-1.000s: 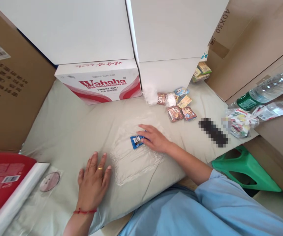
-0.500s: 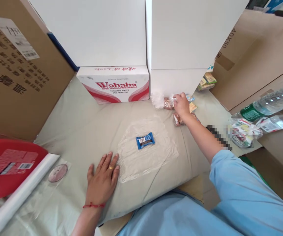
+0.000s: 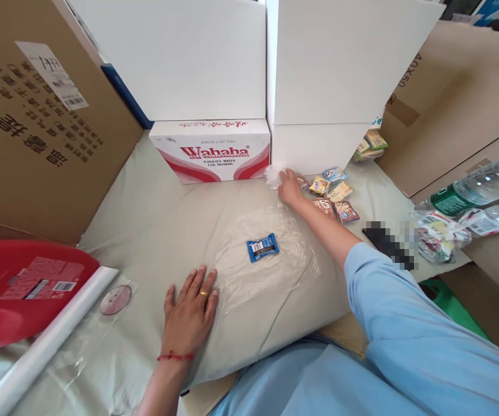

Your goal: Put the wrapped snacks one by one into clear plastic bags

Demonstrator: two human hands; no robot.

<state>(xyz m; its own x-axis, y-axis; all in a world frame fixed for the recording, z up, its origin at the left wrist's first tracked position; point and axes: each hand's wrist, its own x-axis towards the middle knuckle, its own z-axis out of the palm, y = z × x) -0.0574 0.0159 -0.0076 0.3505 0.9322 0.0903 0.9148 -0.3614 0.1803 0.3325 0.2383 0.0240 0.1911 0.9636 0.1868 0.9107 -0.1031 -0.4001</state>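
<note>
My left hand point(image 3: 191, 315) lies flat on the beige cloth-covered cushion point(image 3: 188, 225), fingers outstretched, with a ring and a red string bracelet on it. Just right of its fingers a clear plastic sheet point(image 3: 240, 294) is spread out, and a blue snack packet point(image 3: 263, 248) rests on the sheet. Farther away, my right hand point(image 3: 291, 189) is closed at a crumpled clear plastic bag point(image 3: 274, 176) before the white boxes; its fingertips are partly hidden. Small brown snack packets point(image 3: 345, 212), a yellow packet point(image 3: 320, 185) and a light blue packet point(image 3: 335, 175) lie to its right.
A Wahaha water carton point(image 3: 214, 153) and tall white boxes point(image 3: 322, 63) stand at the back. Brown cartons flank both sides. On the left are a red container point(image 3: 28, 294) and a white roll point(image 3: 50, 346); bottles point(image 3: 483, 185) and a bagged item point(image 3: 437, 237) lie right.
My right hand has moved left from the snack packets to the crumpled plastic bag, uncovering several packets. My left hand stays flat beside the sheet. The view has shifted slightly.
</note>
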